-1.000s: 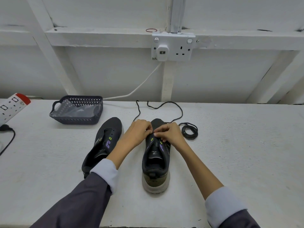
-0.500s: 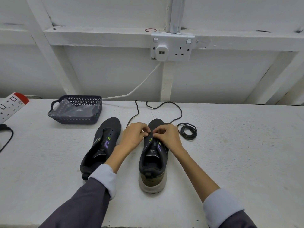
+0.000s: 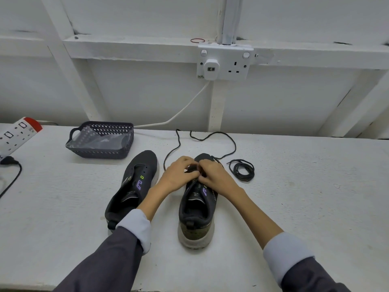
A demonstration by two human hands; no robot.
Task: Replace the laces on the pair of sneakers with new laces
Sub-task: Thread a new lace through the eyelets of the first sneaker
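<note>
Left hand (image 3: 177, 175) and right hand (image 3: 217, 179) still curled together over dark grey mesh sneaker (image 3: 196, 230), both pinching thin black lace (image 3: 210, 136) at front eyelets, coiled spare black lace (image 3: 251, 173) unmoved

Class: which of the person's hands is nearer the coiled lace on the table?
Right. The right hand is beside the coiled lace; the left hand lies beyond it, across the shoe.

White table (image 3: 299, 199) with sneakers (image 3: 145, 165), laces (image 3: 242, 170), basket (image 3: 101, 153)
</note>
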